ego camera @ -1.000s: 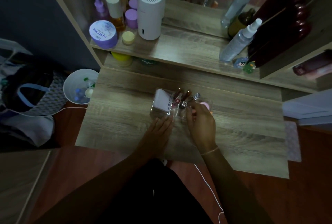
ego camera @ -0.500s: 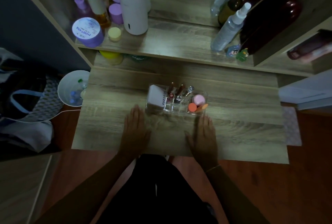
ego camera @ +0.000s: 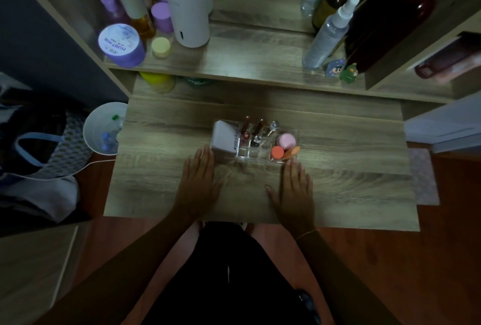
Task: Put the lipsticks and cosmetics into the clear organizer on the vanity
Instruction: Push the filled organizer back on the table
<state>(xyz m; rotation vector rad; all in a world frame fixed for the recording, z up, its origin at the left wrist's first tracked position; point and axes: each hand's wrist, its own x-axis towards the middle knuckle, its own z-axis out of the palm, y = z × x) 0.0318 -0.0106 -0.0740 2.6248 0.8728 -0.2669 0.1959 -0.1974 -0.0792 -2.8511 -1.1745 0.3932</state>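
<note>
The clear organizer [ego camera: 261, 156] stands in the middle of the wooden vanity top [ego camera: 338, 184]. Inside it are a white box [ego camera: 223, 139] on the left, upright lipsticks [ego camera: 256, 128] in the middle slots, and a pink puff [ego camera: 286, 141] with an orange sponge [ego camera: 277, 152] on the right. My left hand [ego camera: 199, 184] lies flat on the wood just in front of the organizer's left corner. My right hand [ego camera: 295, 189] lies flat in front of its right corner. Both hands hold nothing.
A raised shelf [ego camera: 247, 56] behind carries a white cylinder [ego camera: 187, 4], a purple jar [ego camera: 121, 44], several bottles and a spray bottle [ego camera: 328, 33]. A white bin [ego camera: 104, 128] stands left of the vanity beside a bag [ego camera: 39, 142]. Red floor lies to the right.
A second ago both hands were at the organizer, the right one among the lipsticks. They drew back and now rest flat on the wood in front of it.
</note>
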